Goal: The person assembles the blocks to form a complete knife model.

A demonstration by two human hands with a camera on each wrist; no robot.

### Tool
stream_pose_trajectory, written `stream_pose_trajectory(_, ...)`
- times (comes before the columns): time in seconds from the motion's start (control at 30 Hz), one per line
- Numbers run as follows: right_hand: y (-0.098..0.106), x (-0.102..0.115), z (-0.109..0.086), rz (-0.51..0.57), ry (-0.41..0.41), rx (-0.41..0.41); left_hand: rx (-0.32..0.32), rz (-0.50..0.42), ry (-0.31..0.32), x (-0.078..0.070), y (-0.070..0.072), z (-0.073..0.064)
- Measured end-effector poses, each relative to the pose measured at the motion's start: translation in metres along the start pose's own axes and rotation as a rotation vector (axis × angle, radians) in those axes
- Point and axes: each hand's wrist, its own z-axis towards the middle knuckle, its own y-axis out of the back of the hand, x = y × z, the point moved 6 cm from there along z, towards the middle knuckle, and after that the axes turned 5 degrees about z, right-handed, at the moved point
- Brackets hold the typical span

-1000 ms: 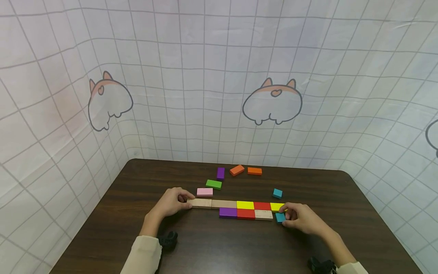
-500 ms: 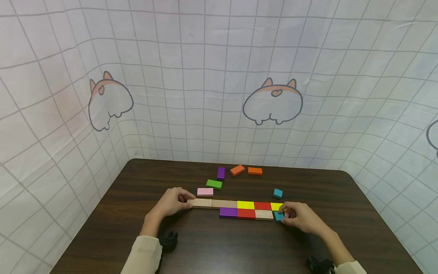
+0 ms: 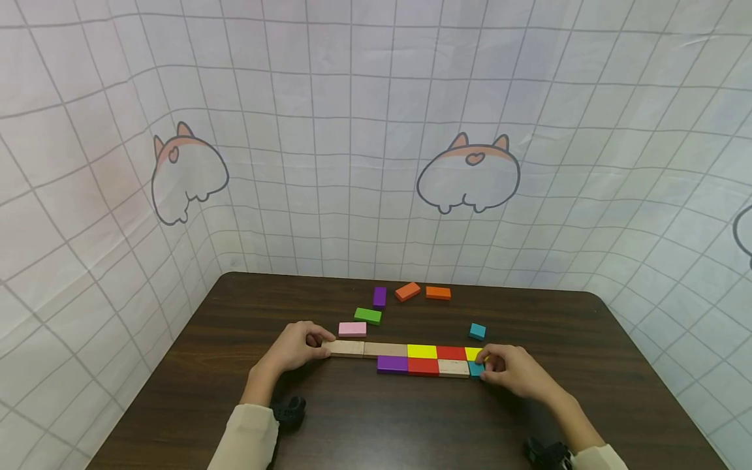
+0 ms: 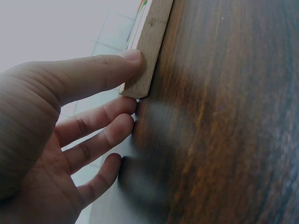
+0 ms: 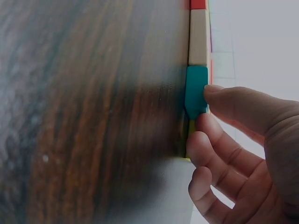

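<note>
Dark table (image 3: 376, 424); blue block (image 5: 196, 88) now touches wooden block (image 5: 198, 37); earlier apart.

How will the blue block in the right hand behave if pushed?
The blue block looks stiff, its edges crisp. Lying flat on the table, it should slide, not roll. The pale block at its left end would probably resist a leftward push.

The table (image 3: 364, 424) looks glossy; tan blocks (image 3: 384, 350), wooden.
</note>
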Motion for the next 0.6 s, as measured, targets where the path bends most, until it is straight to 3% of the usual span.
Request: stream_pose_trajectory(0.6, 0.0031, 0.0044, 0.0034, -0.007, -0.027, 0.013, 0.002, -0.001, -0.007, 0.0005, 0.0002, 0.0001)
